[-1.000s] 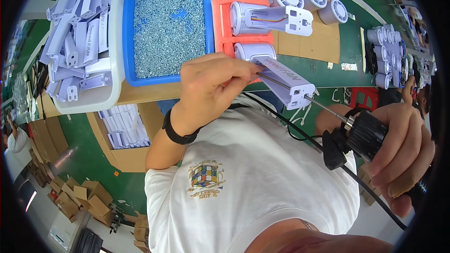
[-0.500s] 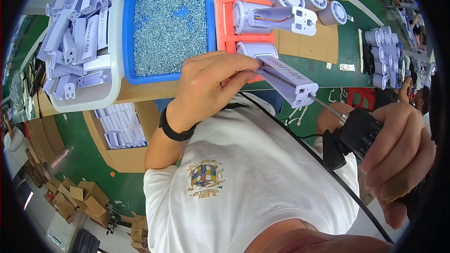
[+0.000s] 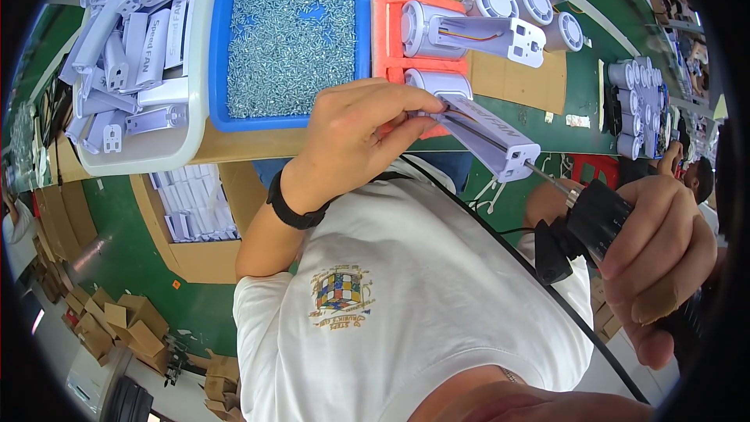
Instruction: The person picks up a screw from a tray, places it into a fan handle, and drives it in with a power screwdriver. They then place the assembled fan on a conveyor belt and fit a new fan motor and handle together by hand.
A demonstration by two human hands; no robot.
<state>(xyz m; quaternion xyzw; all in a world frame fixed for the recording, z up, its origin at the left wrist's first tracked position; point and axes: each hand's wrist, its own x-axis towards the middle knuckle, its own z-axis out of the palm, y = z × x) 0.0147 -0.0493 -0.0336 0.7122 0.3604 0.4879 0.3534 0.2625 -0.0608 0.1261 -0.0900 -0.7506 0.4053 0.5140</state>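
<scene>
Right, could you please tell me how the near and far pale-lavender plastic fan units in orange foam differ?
The near fan unit has the left hand at its bracket and a black screwdriver at its end; neither hand touches the far fan unit.
The near unit's bracket slants to the picture's lower right; the far unit's points nearly rightward.
Both have a round housing and long bracket.

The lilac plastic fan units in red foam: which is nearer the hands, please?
The lower unit, with the left hand at it; the upper unit is untouched.
</scene>
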